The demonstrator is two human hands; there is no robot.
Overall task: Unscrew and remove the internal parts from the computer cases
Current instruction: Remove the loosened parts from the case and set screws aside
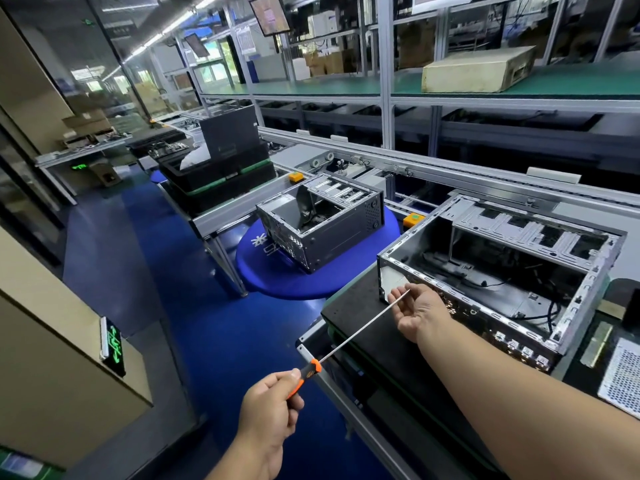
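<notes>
Gripping the orange-and-black handle of a long screwdriver (360,334), your left hand (268,407) has its fingers curled tight around it, off the desk's near-left edge and over the blue floor (207,323); its thin shaft slants up to your right hand (417,311), whose fingers pinch lightly at the tip, palm turned up, just beside the near-left corner of the open computer case (498,268); that case lies on a black mat (356,317) at the desk's left end, cables showing inside; a second open case (322,220) sits well apart on a round blue stool (277,275) beyond; a perforated metal panel (623,372) lies at the desk's right edge.
</notes>
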